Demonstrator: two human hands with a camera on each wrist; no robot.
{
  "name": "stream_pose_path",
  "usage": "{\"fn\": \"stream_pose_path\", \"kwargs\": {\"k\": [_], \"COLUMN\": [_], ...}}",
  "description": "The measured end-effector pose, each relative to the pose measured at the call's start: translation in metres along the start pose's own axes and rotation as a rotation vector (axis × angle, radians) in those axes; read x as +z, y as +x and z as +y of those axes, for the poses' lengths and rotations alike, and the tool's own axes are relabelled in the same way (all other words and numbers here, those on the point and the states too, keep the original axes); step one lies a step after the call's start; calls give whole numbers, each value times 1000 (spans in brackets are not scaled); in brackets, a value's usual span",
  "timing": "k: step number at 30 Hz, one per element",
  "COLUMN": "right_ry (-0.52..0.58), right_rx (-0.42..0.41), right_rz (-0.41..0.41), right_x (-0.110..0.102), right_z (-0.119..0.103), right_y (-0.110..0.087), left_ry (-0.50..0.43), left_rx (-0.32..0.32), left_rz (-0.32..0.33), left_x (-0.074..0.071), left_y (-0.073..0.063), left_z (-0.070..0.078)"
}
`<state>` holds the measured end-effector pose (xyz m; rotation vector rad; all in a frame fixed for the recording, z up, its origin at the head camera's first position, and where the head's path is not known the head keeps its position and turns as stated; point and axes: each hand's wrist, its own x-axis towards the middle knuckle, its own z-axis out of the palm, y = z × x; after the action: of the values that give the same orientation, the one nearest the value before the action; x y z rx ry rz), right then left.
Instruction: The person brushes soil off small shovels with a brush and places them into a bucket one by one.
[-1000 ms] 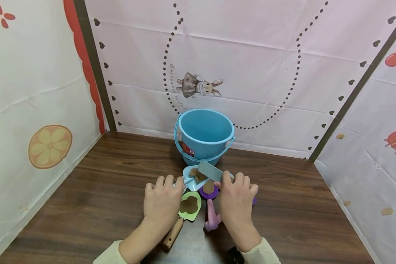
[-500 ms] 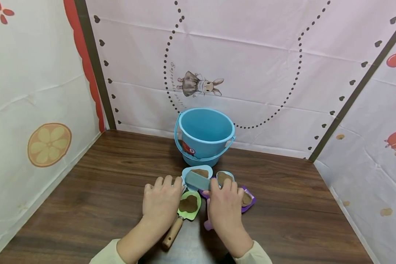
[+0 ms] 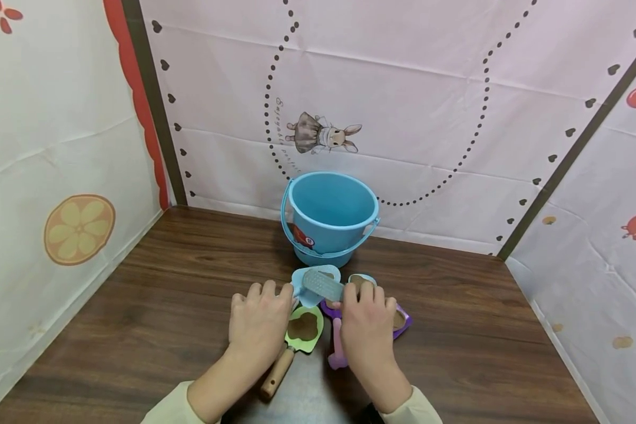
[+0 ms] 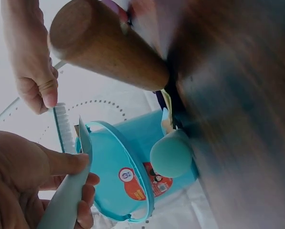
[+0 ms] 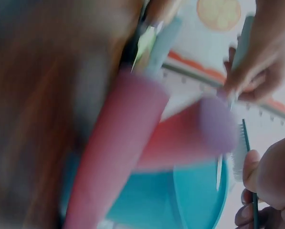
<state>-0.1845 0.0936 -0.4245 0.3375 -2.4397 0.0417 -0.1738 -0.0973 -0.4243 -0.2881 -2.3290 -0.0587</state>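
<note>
Grey-blue flat plastic brush [image 3: 322, 285] with stubby pale bristles, held up over the pale blue plastic scoop [image 3: 308, 300], right in front of the bucket. The right hand [image 3: 370, 321] has a proper grip on it, thumb and curled fingers pinching the near end; the head sticks out leftward across the scoop. The scoop is in the left hand [image 3: 262, 324], and that grip is wrapped around the handle, thumb on top in the left wrist view. There's some brown sandy-looking stuff in the scoop, mostly behind the brush. Can't really tell if the bristles are touching it.

Just below is a lime green scoop [image 3: 308, 347] with a brown patch in it and a round wooden handle [image 3: 280, 372] pointing back toward the person. Next to that, a purple scoop [image 3: 331, 312] with a pink handle [image 3: 337, 344], partly tucked behind the right hand. Peeking out past that same hand: a pale blue rounded one and a pointy purple one [image 3: 406, 325], both with brown stuff in them.

Behind it all, the sky blue bucket [image 3: 333, 239] stands upright, handle hanging down in front. Surface [image 3: 466, 330] is dark wood-grain, pinkish-white printed cloth [image 3: 403, 106] behind.
</note>
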Motion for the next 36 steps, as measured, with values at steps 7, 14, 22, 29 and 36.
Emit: {"fn": "stream_pose_path", "kwargs": {"k": [7,14,22,29,36], "right_ry": [23,51,70,83,52], "right_rx": [-13,54,102,36,95], "right_rz": [-14,-13,-9,-31,-85], "right_x": [2,4,-2,-9,-1], "right_z": [-14,4,11,-7,-2], "right_y": [-9,-2,5,-3,-2], "left_ry": [5,-18,1,9,15], "left_rx": [-7,4,13,-11,6], "left_rz": [-30,-2,12,-20,1], "left_x": [-5,-6,-3,-5,-5], "left_y": [2,3,1,2,1], "left_z": [-1,3,3,0,2]}}
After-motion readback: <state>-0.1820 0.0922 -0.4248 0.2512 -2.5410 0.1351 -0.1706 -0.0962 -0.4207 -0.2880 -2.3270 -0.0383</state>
